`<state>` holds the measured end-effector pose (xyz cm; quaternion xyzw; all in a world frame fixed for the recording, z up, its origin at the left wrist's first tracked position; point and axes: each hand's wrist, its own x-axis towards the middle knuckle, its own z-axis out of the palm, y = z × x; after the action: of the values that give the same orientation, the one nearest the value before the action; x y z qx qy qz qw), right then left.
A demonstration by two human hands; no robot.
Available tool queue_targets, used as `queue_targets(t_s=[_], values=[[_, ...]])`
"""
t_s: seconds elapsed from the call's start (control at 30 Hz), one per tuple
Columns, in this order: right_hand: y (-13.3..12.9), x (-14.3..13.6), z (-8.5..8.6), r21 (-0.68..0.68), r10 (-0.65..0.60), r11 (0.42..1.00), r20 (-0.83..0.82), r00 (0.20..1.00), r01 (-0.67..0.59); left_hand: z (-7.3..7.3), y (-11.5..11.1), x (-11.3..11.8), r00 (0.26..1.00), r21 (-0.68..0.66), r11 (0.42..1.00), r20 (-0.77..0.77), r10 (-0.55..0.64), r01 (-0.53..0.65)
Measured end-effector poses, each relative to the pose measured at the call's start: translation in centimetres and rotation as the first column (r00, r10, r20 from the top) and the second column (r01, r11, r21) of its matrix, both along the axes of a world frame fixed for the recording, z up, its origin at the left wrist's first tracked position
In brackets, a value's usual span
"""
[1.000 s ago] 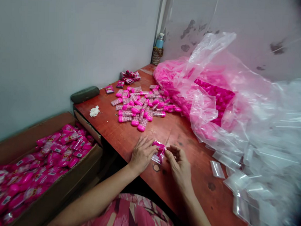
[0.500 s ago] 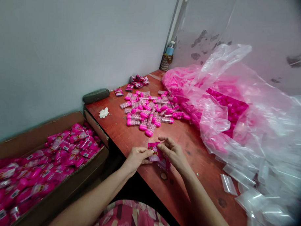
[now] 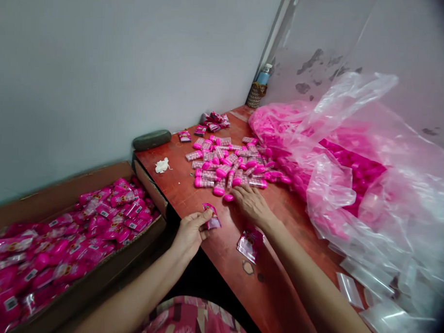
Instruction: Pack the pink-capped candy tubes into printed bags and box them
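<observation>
My left hand (image 3: 190,233) pinches a small pink printed plastic sleeve (image 3: 213,218) between thumb and fingers, above the table's near edge. My right hand (image 3: 252,204) reaches to the near side of a pile of clear tubes with pink caps (image 3: 207,174). Its fingers curl down over one tube, whose pink cap (image 3: 228,198) shows beside the fingertips; the tube's body is hidden under the hand. Just below my right wrist, more pink printed sleeves (image 3: 249,245) lie flat on the red table (image 3: 180,194).
A cardboard box (image 3: 146,241) at left holds many wrapped pink packs. Further printed sleeves (image 3: 216,121) lie at the back, near a dark green case (image 3: 152,140) and a white scrap (image 3: 163,165). A large clear bag (image 3: 330,185) of pink pieces and loose clear tubes (image 3: 349,290) fill the right.
My right hand has left the printed sleeve and moved forward onto a tube at the pile's near side. The left hand keeps the sleeve, now slightly further left. The view has shifted a little left.
</observation>
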<state>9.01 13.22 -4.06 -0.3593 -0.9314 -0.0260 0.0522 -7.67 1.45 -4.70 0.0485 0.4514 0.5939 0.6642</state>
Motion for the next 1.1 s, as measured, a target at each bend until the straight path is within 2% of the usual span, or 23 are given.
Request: queue_targets(t_s=[0.07, 0.13, 0.2, 0.23, 0.27, 0.37, 0.47, 0.53, 0.7, 0.83, 1.0, 1.1], values=[[-1.0, 0.5, 0.0, -0.017, -0.066, 0.998, -0.034, 0.997, 0.065, 0.2, 0.3, 0.1, 0.997, -0.013, 0.999, 0.054, 0.051, -0.051], [-2.5, 1.0, 0.1, -0.062, -0.19, 0.981, -0.11, 0.976, 0.184, 0.5, 0.6, 0.4, 0.991, -0.034, 0.996, 0.098, 0.091, -0.088], [-4.6, 1.3, 0.6, -0.188, -0.346, 0.934, -0.265, 0.9, 0.304, 0.7, 0.8, 0.7, 0.982, -0.06, 0.991, 0.135, 0.128, -0.121], [-5.8, 1.3, 1.0, -0.294, -0.424, 0.897, -0.362, 0.83, 0.33, 0.8, 1.0, 0.8, 0.978, -0.073, 0.988, 0.151, 0.146, -0.136], [-7.1, 1.2, 1.4, -0.411, -0.483, 0.859, -0.452, 0.75, 0.305, 0.9, 1.1, 1.0, 0.973, -0.084, 0.985, 0.167, 0.16, -0.148], [-10.8, 0.3, 2.2, -0.674, -0.603, 0.735, -0.6, 0.525, 0.075, 1.0, 1.3, 1.7, 0.962, -0.096, 0.982, 0.203, 0.18, -0.164], [-13.0, -0.8, 2.0, -0.751, -0.691, 0.657, -0.634, 0.348, -0.066, 0.9, 1.4, 2.5, 0.959, -0.087, 0.985, 0.227, 0.167, -0.15], [-13.6, -1.4, 1.5, -0.779, -0.736, 0.617, -0.622, 0.267, -0.112, 0.9, 1.2, 3.0, 0.958, -0.052, 0.989, 0.247, 0.148, -0.139], [-13.9, -2.0, 0.6, -0.84, -0.835, 0.477, -0.525, 0.165, -0.259, 1.4, 0.7, 3.8, 0.968, 0.091, 0.988, 0.229, 0.104, -0.127], [-14.1, -2.3, 0.5, -0.83, -0.874, 0.409, -0.476, 0.098, -0.38, 1.8, 0.5, 4.0, 0.988, 0.149, 0.986, 0.145, 0.048, -0.07], [-14.2, -2.5, 0.0, -0.802, -0.892, 0.36, -0.446, 0.078, -0.476, 2.2, 0.5, 4.0, 0.999, 0.151, 0.989, 0.05, -0.011, 0.004], [-14.2, -2.6, -0.2, -0.818, -0.884, 0.385, -0.459, 0.082, -0.428, 2.1, 0.5, 3.8, 0.998, 0.2, 0.979, 0.018, -0.053, 0.048]])
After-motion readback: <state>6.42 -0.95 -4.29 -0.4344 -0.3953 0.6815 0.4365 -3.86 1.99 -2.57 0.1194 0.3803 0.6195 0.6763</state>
